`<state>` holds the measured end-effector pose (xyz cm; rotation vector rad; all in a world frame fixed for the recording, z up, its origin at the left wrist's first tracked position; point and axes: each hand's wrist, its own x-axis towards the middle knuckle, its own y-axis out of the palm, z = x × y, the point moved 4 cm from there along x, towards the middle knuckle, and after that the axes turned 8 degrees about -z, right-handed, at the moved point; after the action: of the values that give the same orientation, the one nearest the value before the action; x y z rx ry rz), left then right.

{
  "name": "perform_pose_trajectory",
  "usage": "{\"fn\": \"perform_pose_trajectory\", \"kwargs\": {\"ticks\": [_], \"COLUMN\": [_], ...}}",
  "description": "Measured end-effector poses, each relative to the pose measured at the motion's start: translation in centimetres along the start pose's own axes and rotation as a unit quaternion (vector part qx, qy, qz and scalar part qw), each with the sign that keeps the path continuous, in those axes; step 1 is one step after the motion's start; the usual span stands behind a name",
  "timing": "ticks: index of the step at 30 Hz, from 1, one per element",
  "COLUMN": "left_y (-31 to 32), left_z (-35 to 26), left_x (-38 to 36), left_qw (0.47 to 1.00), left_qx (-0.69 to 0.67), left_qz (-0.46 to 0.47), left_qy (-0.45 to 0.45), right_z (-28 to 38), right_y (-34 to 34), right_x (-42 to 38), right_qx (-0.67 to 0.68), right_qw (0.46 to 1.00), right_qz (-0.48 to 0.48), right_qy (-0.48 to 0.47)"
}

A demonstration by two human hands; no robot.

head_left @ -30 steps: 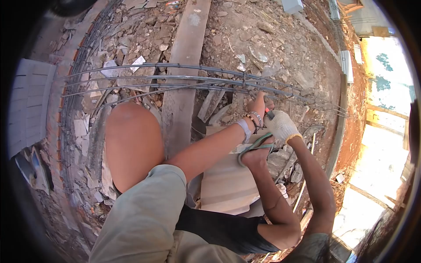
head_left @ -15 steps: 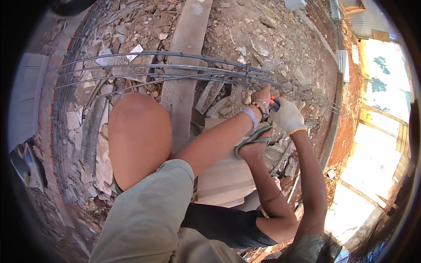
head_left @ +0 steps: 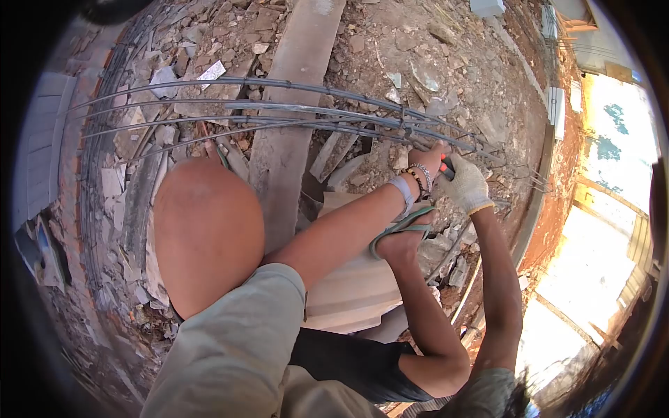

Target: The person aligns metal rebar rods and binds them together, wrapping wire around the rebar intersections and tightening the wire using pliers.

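My left hand (head_left: 425,161), bare with bracelets at the wrist, is closed beside the steel reinforcing bars (head_left: 286,84). What its fingers grip is hidden. Just to its right, my right hand (head_left: 465,185) in a cream knitted glove is wrapped around a tool with a red-and-black handle (head_left: 447,168); its working end cannot be made out. The long bars run across the view above the rubble, with thinner cross pieces around them near my hands. My green-strapped sandal (head_left: 401,228) is just below my left wrist.
Broken concrete and brick rubble (head_left: 432,76) covers the ground. A long plank (head_left: 300,59) passes under the bars. A pale ridged sheet (head_left: 348,289) lies under my foot. My bare knee (head_left: 209,233) is at left; bright panels (head_left: 578,251) stand at right.
The view has shifted slightly, and both hands appear a little lower and farther right. The right hand still holds the tool, and the left hand stays close to the bars.
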<state>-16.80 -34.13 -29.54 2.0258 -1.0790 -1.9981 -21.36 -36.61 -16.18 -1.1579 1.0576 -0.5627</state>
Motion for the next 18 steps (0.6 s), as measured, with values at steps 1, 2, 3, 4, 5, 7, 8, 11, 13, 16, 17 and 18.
{"fn": "perform_pose_trajectory", "kwargs": {"ticks": [1,2,3,4,5,7,8,11,13,16,17,18], "left_y": [-0.1,-0.3,-0.4,-0.6,-0.8,-1.1,-0.9,-1.6,-1.6,-1.8,-1.8,-1.9], "left_z": [-0.8,-1.4,-2.2,-2.4,-2.8,-2.7,-2.6,-3.9,-3.5,-2.6,-2.3,-2.5], "left_x": [-1.0,-2.4,-4.6,-5.5,-6.1,-6.8,-6.8,-7.7,-7.6,-6.7,-6.5,-6.6], "left_qw": [1.0,1.0,0.998,0.995,0.99,0.975,0.966,0.991,0.986,0.984,0.981,0.978], "left_qx": [0.017,0.0,-0.016,-0.033,-0.056,-0.102,-0.137,-0.029,-0.057,-0.018,-0.016,-0.015], "left_qz": [0.009,-0.015,-0.038,-0.063,-0.091,-0.148,-0.169,-0.129,-0.157,-0.173,-0.175,-0.178], "left_qy": [0.005,0.026,0.048,0.068,0.091,0.133,0.143,0.001,0.018,0.047,0.079,0.111], "right_z": [0.0,0.0,0.2,0.7,1.2,3.3,3.5,4.5,5.7,5.5,4.9,5.1], "right_y": [0.1,0.2,0.4,0.4,0.3,-0.2,0.3,1.3,0.7,1.1,1.7,1.6], "right_x": [-0.1,-0.4,-1.1,-1.7,-2.4,-3.8,-4.3,-5.5,-5.8,-6.2,-6.2,-6.2], "right_qx": [-0.003,-0.011,-0.019,-0.026,-0.032,-0.046,0.004,0.009,-0.011,0.016,0.032,0.047], "right_qw": [1.0,1.0,1.0,0.999,0.997,0.989,0.987,0.984,0.986,0.991,0.992,0.993], "right_qz": [-0.007,-0.009,-0.012,-0.013,-0.01,-0.001,-0.021,-0.057,-0.016,0.001,-0.006,-0.012], "right_qy": [0.002,0.012,0.021,0.031,0.069,0.144,0.158,0.171,0.164,0.133,0.122,0.111]}}
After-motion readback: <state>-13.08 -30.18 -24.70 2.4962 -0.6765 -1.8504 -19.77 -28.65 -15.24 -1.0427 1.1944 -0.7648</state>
